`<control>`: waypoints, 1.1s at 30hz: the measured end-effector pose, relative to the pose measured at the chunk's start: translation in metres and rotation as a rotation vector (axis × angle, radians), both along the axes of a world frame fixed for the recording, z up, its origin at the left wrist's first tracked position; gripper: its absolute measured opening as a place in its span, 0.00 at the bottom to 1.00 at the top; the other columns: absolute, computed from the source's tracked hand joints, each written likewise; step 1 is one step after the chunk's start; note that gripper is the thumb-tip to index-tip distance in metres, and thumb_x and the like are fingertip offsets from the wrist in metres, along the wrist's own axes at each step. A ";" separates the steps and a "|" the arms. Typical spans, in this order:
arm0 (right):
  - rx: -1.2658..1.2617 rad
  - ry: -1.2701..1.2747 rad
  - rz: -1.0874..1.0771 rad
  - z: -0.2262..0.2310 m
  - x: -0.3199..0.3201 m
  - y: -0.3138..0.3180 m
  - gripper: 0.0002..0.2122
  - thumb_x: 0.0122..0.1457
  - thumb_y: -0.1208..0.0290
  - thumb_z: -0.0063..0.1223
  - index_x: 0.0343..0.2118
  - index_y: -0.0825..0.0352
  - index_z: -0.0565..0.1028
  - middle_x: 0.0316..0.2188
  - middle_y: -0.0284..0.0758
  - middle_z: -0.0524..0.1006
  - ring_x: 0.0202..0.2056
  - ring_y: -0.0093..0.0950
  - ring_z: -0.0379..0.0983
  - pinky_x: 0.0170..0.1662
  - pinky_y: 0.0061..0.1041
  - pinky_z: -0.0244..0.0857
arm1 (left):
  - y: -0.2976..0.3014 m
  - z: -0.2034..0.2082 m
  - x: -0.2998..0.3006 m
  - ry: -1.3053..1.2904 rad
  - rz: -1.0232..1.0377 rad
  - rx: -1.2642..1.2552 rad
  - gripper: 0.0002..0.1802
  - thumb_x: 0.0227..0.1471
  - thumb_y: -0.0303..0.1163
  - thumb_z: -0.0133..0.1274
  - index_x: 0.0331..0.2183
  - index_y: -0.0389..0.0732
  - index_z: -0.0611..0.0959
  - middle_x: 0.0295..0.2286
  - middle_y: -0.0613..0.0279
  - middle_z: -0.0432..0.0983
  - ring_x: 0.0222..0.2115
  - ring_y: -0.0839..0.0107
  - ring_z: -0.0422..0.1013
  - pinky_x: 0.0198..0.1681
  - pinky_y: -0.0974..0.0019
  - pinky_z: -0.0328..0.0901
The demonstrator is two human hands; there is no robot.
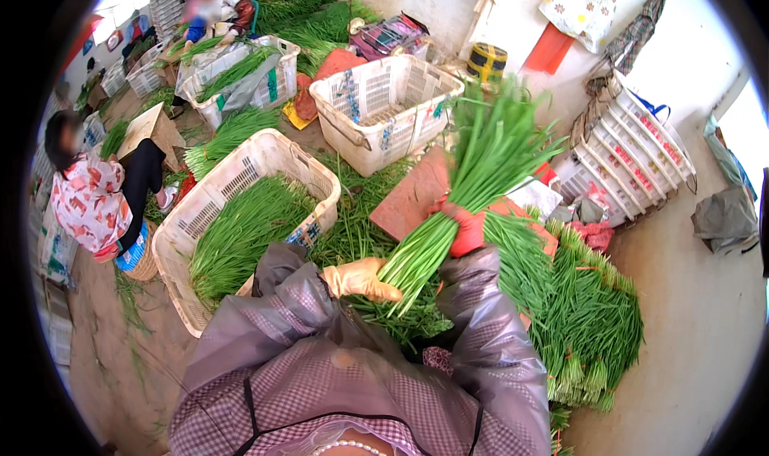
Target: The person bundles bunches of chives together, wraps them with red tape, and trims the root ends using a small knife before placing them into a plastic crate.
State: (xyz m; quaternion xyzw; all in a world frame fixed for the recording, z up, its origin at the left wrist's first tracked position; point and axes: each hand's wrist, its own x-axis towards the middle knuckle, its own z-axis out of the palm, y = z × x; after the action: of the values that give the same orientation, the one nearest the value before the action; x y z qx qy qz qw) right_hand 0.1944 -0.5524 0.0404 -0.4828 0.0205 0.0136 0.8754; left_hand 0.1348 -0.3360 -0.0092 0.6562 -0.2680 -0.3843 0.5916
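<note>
My right hand (466, 230), in a red glove, is closed around a big bunch of long green chives (501, 148). The bunch slants, its leaf tips fanned up and to the right, its pale stalk ends down by my left hand (360, 281). That hand wears a tan glove; its fingers lie stretched out along the stalk ends without wrapping round them. Below the bunch, loose chives (352, 232) cover the work spot. A reddish board (415, 193) lies behind my right hand, partly hidden by the bunch.
Close on my left stands a white crate (172, 252) with chives inside; another white crate (384, 140) stands farther back. Tied chive bundles (597, 320) are piled on my right. A seated person (92, 184) is at the left, another person (216, 12) farther back. Stacked baskets (625, 156) lean by the wall.
</note>
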 end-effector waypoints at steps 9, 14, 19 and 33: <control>0.308 -0.141 -0.302 -0.012 -0.036 -0.146 0.12 0.50 0.73 0.57 0.38 0.67 0.73 0.28 0.34 0.74 0.36 0.31 0.72 0.47 0.32 0.67 | 0.019 -0.078 0.036 0.323 0.124 0.150 0.10 0.56 0.29 0.50 0.40 0.35 0.77 0.28 0.58 0.78 0.24 0.73 0.73 0.27 0.71 0.68; 0.414 -0.103 -0.482 -0.055 -0.044 -0.207 0.08 0.55 0.71 0.54 0.37 0.64 0.73 0.31 0.32 0.76 0.38 0.30 0.72 0.51 0.34 0.66 | -0.010 -0.044 0.099 -0.316 0.199 0.078 0.25 0.56 0.38 0.54 0.50 0.33 0.71 0.42 0.60 0.73 0.41 0.74 0.69 0.45 0.69 0.66; 0.435 -0.151 -0.597 -0.079 0.002 -0.225 0.10 0.56 0.68 0.48 0.38 0.66 0.73 0.35 0.37 0.77 0.39 0.34 0.72 0.50 0.41 0.65 | -0.075 0.030 0.156 -0.281 0.383 -0.273 0.26 0.58 0.40 0.53 0.52 0.34 0.70 0.44 0.62 0.72 0.42 0.78 0.68 0.44 0.74 0.65; 0.607 -0.230 -0.711 -0.106 -0.012 -0.281 0.08 0.56 0.68 0.51 0.36 0.66 0.76 0.34 0.36 0.78 0.40 0.36 0.74 0.51 0.42 0.66 | -0.178 -0.074 0.105 -1.347 -0.178 0.702 0.22 0.47 0.29 0.48 0.48 0.49 0.76 0.25 0.57 0.77 0.27 0.57 0.76 0.30 0.54 0.70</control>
State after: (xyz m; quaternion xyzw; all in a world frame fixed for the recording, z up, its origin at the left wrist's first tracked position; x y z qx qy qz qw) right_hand 0.1821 -0.8338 -0.0661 -0.1670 0.0824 -0.3347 0.9237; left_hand 0.2401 -0.5141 -0.0828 0.8742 -0.4848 -0.0101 0.0241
